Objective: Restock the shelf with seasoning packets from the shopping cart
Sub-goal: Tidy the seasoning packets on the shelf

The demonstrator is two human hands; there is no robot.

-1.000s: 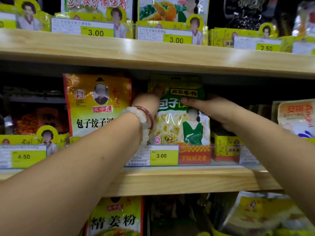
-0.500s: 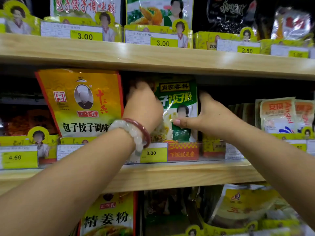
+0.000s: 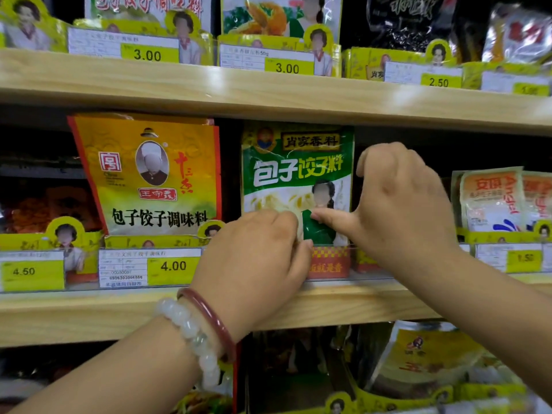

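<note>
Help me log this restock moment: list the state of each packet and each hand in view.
green seasoning packet: upright on the middle shelf, both hands on it.
yellow-orange packet: upright, untouched.
left hand: fingers curled at green packet's lower edge.
right hand: thumb pressing the front.

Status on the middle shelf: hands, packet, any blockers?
Left hand at lower front of green seasoning packet. Right hand at its right edge, thumb on front. Packet upright behind price rail. Nothing blocking.

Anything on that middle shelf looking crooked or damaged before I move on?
The orange-yellow seasoning packet left of the green packet leans, its top tilted left, and its top edge looks creased. The green packet stands about upright between the left hand and right hand.
</note>
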